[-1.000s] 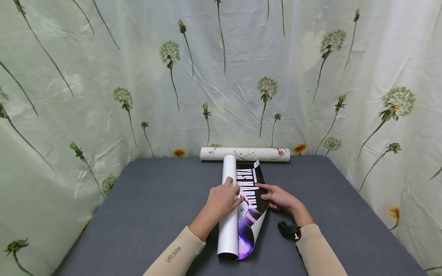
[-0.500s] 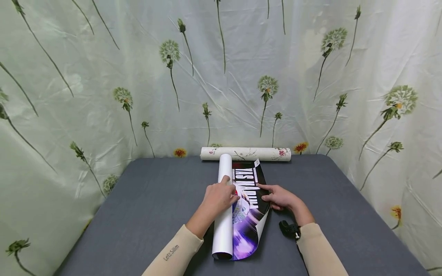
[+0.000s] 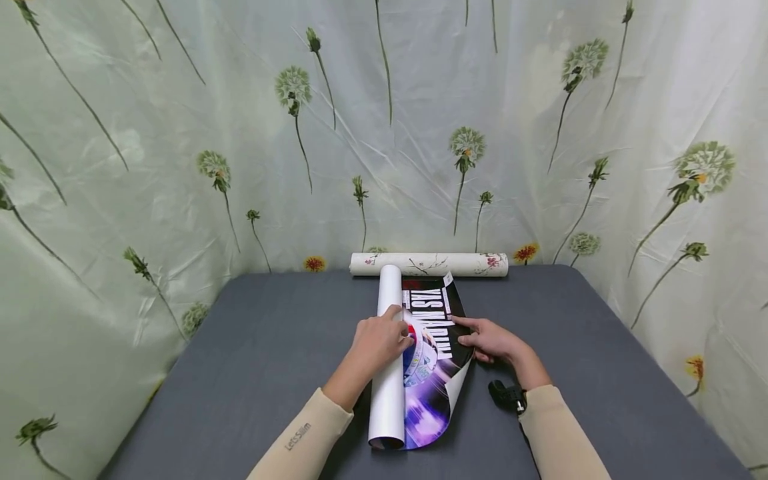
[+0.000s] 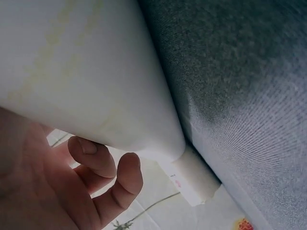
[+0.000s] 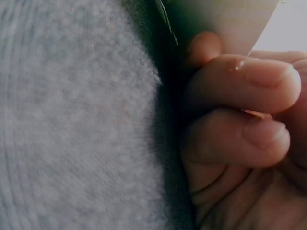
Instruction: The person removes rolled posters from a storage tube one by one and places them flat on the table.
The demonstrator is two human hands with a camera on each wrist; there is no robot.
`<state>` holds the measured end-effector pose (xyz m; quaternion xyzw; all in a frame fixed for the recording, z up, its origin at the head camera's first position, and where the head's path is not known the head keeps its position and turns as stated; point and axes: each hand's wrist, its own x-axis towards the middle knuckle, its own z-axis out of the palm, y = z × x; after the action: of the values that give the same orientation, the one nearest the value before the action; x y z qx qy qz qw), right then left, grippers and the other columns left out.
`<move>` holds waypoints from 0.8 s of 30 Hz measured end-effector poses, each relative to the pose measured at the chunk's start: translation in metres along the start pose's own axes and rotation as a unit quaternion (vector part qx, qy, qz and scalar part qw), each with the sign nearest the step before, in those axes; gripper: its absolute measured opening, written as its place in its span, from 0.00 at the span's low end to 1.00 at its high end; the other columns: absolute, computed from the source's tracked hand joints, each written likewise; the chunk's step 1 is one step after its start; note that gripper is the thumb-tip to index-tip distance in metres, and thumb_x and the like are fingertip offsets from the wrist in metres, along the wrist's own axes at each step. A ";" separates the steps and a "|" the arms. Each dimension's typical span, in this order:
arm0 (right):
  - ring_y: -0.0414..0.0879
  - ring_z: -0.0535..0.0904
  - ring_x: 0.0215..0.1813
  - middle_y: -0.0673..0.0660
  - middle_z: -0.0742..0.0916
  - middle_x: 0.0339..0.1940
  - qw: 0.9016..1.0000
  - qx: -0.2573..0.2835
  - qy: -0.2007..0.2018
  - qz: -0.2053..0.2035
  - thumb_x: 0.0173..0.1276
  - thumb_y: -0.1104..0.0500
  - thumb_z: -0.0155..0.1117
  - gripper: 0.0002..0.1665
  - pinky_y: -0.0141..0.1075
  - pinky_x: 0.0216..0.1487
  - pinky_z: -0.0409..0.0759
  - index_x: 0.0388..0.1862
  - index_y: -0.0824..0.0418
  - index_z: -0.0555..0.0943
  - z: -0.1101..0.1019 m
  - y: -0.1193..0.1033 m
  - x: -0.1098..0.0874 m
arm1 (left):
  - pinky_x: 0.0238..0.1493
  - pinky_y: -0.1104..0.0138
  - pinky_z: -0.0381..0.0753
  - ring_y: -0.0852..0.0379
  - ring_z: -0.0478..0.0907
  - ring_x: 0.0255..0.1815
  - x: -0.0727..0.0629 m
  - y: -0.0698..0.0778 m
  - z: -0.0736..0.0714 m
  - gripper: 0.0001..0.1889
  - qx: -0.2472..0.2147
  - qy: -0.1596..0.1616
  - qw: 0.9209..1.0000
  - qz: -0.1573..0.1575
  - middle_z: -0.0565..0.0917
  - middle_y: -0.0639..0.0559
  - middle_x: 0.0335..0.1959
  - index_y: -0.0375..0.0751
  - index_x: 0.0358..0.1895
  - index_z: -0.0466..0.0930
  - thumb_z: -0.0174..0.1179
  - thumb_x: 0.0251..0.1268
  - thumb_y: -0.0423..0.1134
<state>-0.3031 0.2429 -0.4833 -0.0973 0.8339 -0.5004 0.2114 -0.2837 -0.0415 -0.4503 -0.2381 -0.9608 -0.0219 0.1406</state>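
Note:
A partly unrolled poster (image 3: 429,400) lies on the table, its printed face dark with white letters and a purple lower part. Its white rolled part (image 3: 387,413) stands along the left side. My left hand (image 3: 378,343) rests on that roll with loosely bent fingers; in the left wrist view the hand (image 4: 62,187) lies against the white surface of the roll (image 4: 86,62). At the poster's right edge, my right hand (image 3: 495,340) pinches the sheet. The right wrist view shows curled fingers of this hand (image 5: 240,129) at the sheet's pale underside (image 5: 244,24).
Behind the poster, a second roll (image 3: 429,265) with a floral pattern lies crosswise near the back edge of the grey table (image 3: 288,333). A flower-print curtain (image 3: 240,100) hangs behind. A black device (image 3: 507,395) is at the right wrist.
The left hand and the white roll have moved a little to the left, and more of the poster's print shows. The right hand has stayed at the right edge.

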 end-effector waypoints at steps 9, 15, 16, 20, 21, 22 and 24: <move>0.38 0.67 0.14 0.47 0.73 0.12 1.000 0.005 -0.009 0.004 0.82 0.58 0.59 0.39 0.33 0.21 0.69 0.87 0.58 0.60 -0.001 -0.002 0.000 | 0.20 0.58 0.73 0.51 0.78 0.24 0.000 -0.003 -0.003 0.06 0.012 -0.025 1.000 0.000 0.82 0.56 0.70 0.61 0.38 0.93 0.66 0.67 0.46; 0.38 0.66 0.14 0.47 0.72 0.12 1.000 0.003 -0.003 0.001 0.82 0.59 0.58 0.38 0.33 0.21 0.69 0.87 0.59 0.60 -0.002 -0.004 0.000 | 0.25 0.55 0.81 0.46 0.86 0.33 0.000 -0.009 -0.009 0.07 0.008 -0.024 0.999 -0.023 0.82 0.50 0.67 0.57 0.41 0.92 0.67 0.72 0.51; 0.38 0.66 0.14 0.47 0.72 0.12 1.000 0.002 -0.003 0.002 0.83 0.59 0.58 0.38 0.33 0.21 0.69 0.87 0.59 0.59 -0.002 -0.004 0.000 | 0.26 0.55 0.82 0.46 0.86 0.34 0.001 -0.009 -0.009 0.07 0.006 -0.026 0.999 -0.023 0.82 0.49 0.67 0.57 0.41 0.91 0.68 0.71 0.52; 0.38 0.66 0.14 0.47 0.72 0.12 1.000 0.002 -0.001 0.000 0.82 0.59 0.58 0.38 0.33 0.21 0.69 0.87 0.59 0.60 -0.004 -0.004 -0.001 | 0.25 0.56 0.80 0.48 0.83 0.31 0.003 -0.007 -0.005 0.07 0.010 -0.032 0.999 -0.019 0.81 0.50 0.69 0.57 0.40 0.91 0.69 0.70 0.52; 0.38 0.66 0.14 0.47 0.72 0.12 1.000 0.001 -0.001 -0.001 0.82 0.59 0.58 0.38 0.33 0.21 0.69 0.87 0.59 0.60 -0.004 -0.004 -0.001 | 0.24 0.57 0.79 0.49 0.82 0.29 0.003 -0.007 -0.004 0.06 0.013 -0.030 0.999 -0.017 0.82 0.51 0.69 0.57 0.39 0.91 0.69 0.70 0.51; 0.38 0.66 0.14 0.47 0.72 0.12 1.000 0.000 -0.002 -0.001 0.83 0.59 0.58 0.38 0.33 0.21 0.69 0.87 0.59 0.60 -0.004 -0.005 -0.001 | 0.23 0.57 0.78 0.49 0.81 0.27 0.003 -0.007 -0.004 0.05 0.018 -0.026 0.999 -0.015 0.83 0.53 0.68 0.57 0.37 0.91 0.68 0.69 0.50; 0.38 0.67 0.14 0.47 0.73 0.12 1.000 -0.001 -0.003 0.001 0.82 0.59 0.58 0.38 0.33 0.21 0.69 0.87 0.59 0.60 -0.004 -0.004 -0.001 | 0.22 0.57 0.77 0.50 0.79 0.25 0.002 -0.008 -0.004 0.05 0.022 -0.024 0.999 -0.016 0.84 0.55 0.67 0.58 0.36 0.92 0.67 0.69 0.48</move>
<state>-0.3043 0.2447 -0.4777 -0.0976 0.8339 -0.4991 0.2144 -0.2882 -0.0483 -0.4455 -0.2203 -0.9677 0.0028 0.1226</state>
